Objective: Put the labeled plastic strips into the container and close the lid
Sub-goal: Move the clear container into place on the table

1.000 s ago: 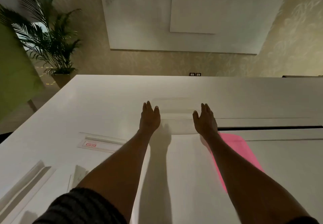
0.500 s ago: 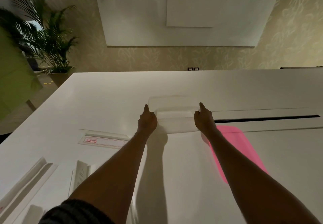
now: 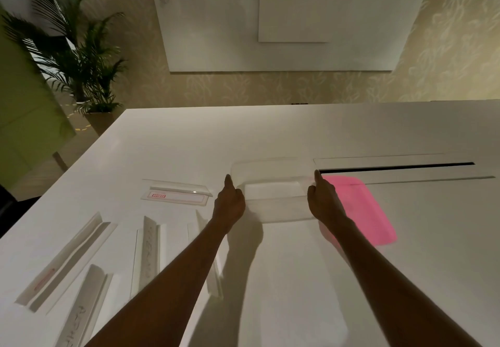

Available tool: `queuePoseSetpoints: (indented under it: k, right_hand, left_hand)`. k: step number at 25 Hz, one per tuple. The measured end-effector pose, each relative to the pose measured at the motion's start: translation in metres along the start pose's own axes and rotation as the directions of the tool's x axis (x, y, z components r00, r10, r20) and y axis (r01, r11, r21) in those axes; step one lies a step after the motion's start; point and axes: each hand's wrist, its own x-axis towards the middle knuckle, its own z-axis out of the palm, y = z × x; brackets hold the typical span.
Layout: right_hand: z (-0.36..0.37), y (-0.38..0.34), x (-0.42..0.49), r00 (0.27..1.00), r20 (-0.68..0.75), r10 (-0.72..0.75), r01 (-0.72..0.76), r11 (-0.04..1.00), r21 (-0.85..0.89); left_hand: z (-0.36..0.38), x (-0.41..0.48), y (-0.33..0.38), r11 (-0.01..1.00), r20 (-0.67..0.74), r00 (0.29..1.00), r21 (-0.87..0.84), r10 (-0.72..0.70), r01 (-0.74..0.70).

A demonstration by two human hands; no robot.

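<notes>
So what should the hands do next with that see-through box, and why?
Probably pull the box nearer. The left hand and right hand each hold one end of it, and it looks open and empty. The labeled strips lie on the table to the left, and the pink lid lies to the right, so nothing is packed yet.

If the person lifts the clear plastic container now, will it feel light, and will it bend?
The container is probably light: thin clear walls, nothing visible inside. It may flex a little, being wide and shallow. The left hand and right hand hold opposite ends, which should keep it level.
</notes>
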Motion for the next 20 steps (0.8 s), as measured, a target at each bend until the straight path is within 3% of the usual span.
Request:
queuePoseSetpoints:
  k: [11,15,17,20]
  right_hand:
    - [-0.025,0.026,-0.091,1.000,0.002,0.008,-0.008,0.993,-0.114]
    - [-0.030,0.026,-0.109,0.999,0.032,0.022,-0.015,0.980,-0.200]
    - [-0.029,0.015,-0.114,0.999,-0.019,-0.048,0.041,0.958,-0.282]
    - [-0.019,-0.015,-0.115,0.965,-0.097,-0.245,0.195,0.911,-0.362]
  left_hand:
    - [-0.012,-0.094,-0.004,0.994,0.171,0.985,-0.093,-0.035,0.052]
    - [-0.013,-0.103,-0.005,0.999,0.205,0.979,-0.042,-0.016,0.025]
    - [-0.016,-0.105,-0.006,0.996,0.179,0.983,0.060,0.047,-0.059]
    - [-0.028,-0.100,-0.011,0.918,0.088,0.956,0.265,0.281,-0.294]
